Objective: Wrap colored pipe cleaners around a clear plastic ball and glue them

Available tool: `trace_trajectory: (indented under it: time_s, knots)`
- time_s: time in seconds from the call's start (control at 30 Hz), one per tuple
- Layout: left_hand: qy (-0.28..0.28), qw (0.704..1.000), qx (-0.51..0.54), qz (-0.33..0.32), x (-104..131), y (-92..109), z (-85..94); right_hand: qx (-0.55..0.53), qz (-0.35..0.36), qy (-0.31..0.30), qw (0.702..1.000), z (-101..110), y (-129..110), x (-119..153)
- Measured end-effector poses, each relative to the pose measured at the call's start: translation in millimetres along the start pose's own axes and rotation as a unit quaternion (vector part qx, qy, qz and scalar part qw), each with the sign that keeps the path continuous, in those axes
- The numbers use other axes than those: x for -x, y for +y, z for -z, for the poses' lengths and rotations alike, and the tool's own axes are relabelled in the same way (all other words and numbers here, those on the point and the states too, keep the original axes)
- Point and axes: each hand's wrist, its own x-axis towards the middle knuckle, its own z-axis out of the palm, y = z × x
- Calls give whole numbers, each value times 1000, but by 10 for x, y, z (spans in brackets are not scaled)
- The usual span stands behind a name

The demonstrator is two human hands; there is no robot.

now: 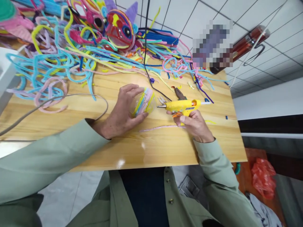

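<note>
My left hand (127,110) is closed around a clear rounded piece (145,102) striped with pink, blue and yellow pipe cleaners. In my right hand (193,123) is a yellow hot glue gun (183,106), a white glue stick poking out of its back. The metal nozzle points left at the striped piece, a small gap away. A pale pink pipe cleaner (162,127) lies on the table below both hands. Just behind the glue gun rests a dark-handled tool (180,94), its far end partly hidden.
Tangled pipe cleaners (56,66) cover the back left of the wooden table (118,151). A colourful fish-like figure (120,30) stands among them. A black cord (145,47) hangs down to the table. A red thermos (248,42) is at the back right, beside a blurred patch.
</note>
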Motion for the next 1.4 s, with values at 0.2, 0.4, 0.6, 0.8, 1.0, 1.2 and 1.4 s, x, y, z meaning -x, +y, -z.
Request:
trace_trajectory:
  time_s: [0.2, 0.4, 0.6, 0.8, 1.0, 1.2, 1.4]
  knots:
    - [6, 1000, -4, -4, -3, -2, 1, -8, -29, -38, 999, -77, 58, 6]
    - [14, 1000, 17, -7, -4, 25, 1, 14, -30, -30, 999, -58, 142, 3]
    - [12, 1000, 26, 3, -8, 34, 3, 46, -39, -40, 997, -73, 162, -51]
    - [1, 1000, 23, -3, -16, 30, 18, 40, -44, -49, 997, -62, 204, -57]
    - [6, 1000, 22, -10, -16, 9, 13, 18, -41, -59, 997, -71, 222, -82]
    - [9, 1000, 24, -2, -15, -12, 5, -11, -34, -64, 997, -107, 213, -107]
    - [38, 998, 36, -18, -17, -27, -37, -47, -34, -70, 996, -136, 228, -122]
